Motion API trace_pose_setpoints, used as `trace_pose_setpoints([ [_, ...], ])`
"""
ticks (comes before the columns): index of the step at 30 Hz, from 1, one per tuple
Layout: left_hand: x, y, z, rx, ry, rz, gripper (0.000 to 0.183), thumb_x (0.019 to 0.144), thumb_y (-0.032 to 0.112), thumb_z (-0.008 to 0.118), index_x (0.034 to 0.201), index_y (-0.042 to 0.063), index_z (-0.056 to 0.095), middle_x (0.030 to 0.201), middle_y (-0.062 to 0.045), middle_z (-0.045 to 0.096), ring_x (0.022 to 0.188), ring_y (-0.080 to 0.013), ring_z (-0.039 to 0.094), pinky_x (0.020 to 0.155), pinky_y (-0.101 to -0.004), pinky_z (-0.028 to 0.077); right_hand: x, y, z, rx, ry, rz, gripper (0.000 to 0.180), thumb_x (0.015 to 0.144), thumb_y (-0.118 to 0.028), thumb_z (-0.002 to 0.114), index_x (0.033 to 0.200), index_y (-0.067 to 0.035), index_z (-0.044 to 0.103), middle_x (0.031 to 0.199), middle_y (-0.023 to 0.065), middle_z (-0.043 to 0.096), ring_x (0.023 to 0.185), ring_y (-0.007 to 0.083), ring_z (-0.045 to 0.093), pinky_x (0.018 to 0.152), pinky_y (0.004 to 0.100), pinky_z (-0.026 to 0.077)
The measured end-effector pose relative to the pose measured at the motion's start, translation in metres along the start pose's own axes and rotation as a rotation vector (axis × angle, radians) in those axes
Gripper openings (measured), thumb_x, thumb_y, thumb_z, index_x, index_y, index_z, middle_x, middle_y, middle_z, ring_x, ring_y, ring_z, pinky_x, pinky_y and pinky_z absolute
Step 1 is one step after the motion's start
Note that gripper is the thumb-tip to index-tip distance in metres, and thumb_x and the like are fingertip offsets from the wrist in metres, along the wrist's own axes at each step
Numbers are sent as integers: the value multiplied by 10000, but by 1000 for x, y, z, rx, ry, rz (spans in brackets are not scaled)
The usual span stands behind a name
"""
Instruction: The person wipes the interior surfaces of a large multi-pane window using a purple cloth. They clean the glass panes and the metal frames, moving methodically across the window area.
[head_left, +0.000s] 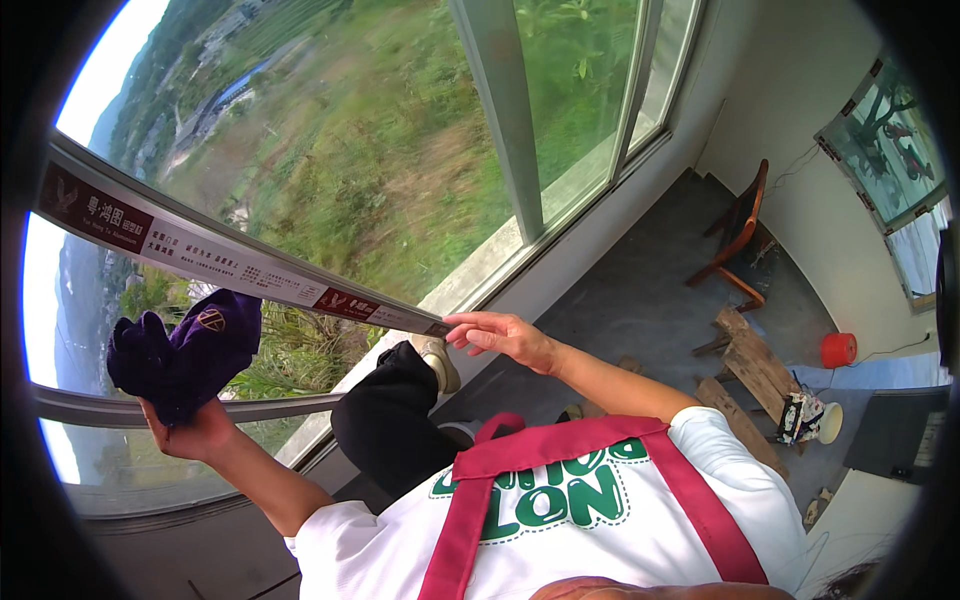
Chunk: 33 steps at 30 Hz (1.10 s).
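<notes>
A dark purple cloth (191, 352) with a small round emblem is bunched in my left hand (191, 435), raised at the window. The cloth covers most of the fingers. Beside it runs an aluminium window frame bar (247, 270) with a printed strip that bears writing. My right hand (499, 337) is near the bar's near end, fingers stretched out and fingertips at its edge. Whether they press on it is unclear. My bent leg in black trousers (390, 412) has its beige shoe (441, 364) up at the window sill (480, 274).
Window glass (360, 150) looks out on a green slope far below. A grey frame upright (502, 112) divides the panes. To the right stand a wooden chair (739, 232), wooden benches (757, 360) and a red bucket-like container (838, 350) on the grey floor (622, 300).
</notes>
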<state>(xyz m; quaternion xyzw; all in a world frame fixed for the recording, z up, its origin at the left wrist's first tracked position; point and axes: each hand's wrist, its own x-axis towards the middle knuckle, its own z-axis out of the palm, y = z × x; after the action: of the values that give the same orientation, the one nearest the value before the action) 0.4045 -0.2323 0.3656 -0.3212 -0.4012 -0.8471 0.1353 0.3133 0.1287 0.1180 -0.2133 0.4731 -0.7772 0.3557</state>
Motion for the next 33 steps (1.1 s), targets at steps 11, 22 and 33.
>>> trace_pose_setpoints([
  [11, -45, -216, 74, 858, -34, -831, 218, 869, 46, 680, 1082, 3, 686, 1142, -105, 680, 1042, -233, 651, 996, -396, 472, -32, 23, 25, 1197, -140, 136, 621, 987, -552, 413, 1353, -64, 532, 1320, 119, 594, 1213, 248, 568, 1085, 422, 410],
  [22, -5, -77, 17, 1366, 620, 311, 348, 1011, 223, 527, 1292, 18, 510, 1098, -111, 591, 999, -171, 564, 913, -307, 456, 6, -155, -126, 234, 544, -811, 458, 897, -162, 673, 1312, -9, 551, 1126, 90, 650, 1025, 179, 637, 942, 325, 509],
  [33, 7, -151, -72, 1374, 840, 286, 867, 964, 577, 502, 1509, -28, 204, 1450, -190, 406, 1250, -241, 469, 1080, -384, 377, 136, -52, -154, -1131, 1078, -1234, 394, 850, -421, 647, 1182, -209, 666, 1327, 126, 482, 1264, 384, 406, 1070, 487, 303],
])
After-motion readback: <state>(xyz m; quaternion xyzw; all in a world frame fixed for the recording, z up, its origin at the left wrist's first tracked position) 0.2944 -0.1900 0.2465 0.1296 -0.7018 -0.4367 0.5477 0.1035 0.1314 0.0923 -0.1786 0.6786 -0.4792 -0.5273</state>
